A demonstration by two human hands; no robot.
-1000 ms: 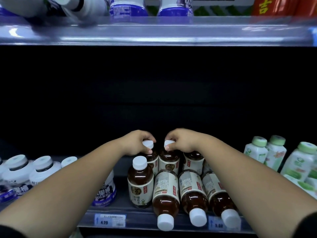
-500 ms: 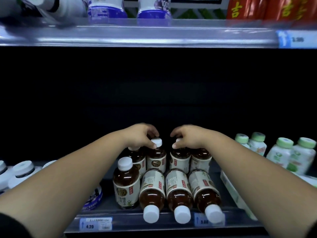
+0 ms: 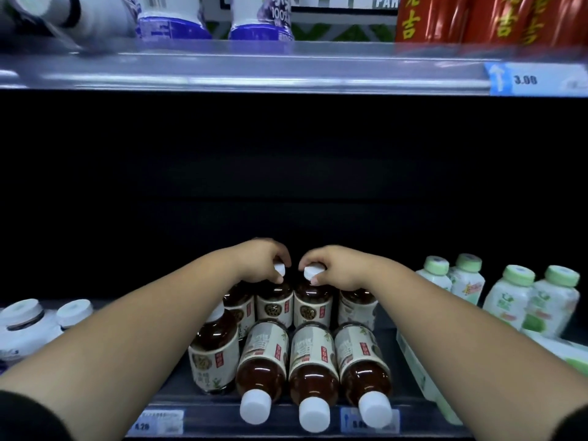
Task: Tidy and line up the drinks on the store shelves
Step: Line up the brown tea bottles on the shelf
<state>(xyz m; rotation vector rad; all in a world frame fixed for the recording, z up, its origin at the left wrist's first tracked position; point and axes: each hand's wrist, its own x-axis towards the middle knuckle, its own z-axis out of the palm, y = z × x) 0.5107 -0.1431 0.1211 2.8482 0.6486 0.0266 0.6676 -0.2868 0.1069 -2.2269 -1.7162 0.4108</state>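
Left hand (image 3: pixel 259 262): fingers curled down over the white cap of the left-middle tea bottle (image 3: pixel 275 302), pinching it
Right hand (image 3: pixel 339 268): fingers curled round the white cap of the right-middle tea bottle (image 3: pixel 313 307), pinching it; close beside the other hand, not touching
Held pair: upright, side by side in the back row of the lower shelf (image 3: pixel 216 418), another upright tea bottle on each flank
Fallen tea bottles (image 3: pixel 313 370): three on their sides in front, touching, caps at the shelf's front edge
Front-left tea bottle (image 3: pixel 214 351): upright beside the fallen three
Green-capped bottles (image 3: pixel 515 300): upright, to the right
White-capped bottles (image 3: pixel 22 326): far left
Upper shelf (image 3: pixel 286 71): purple-based bottles (image 3: pixel 173 27), red bottles (image 3: pixel 445 20), price tag (image 3: pixel 534 79) reading 3.00
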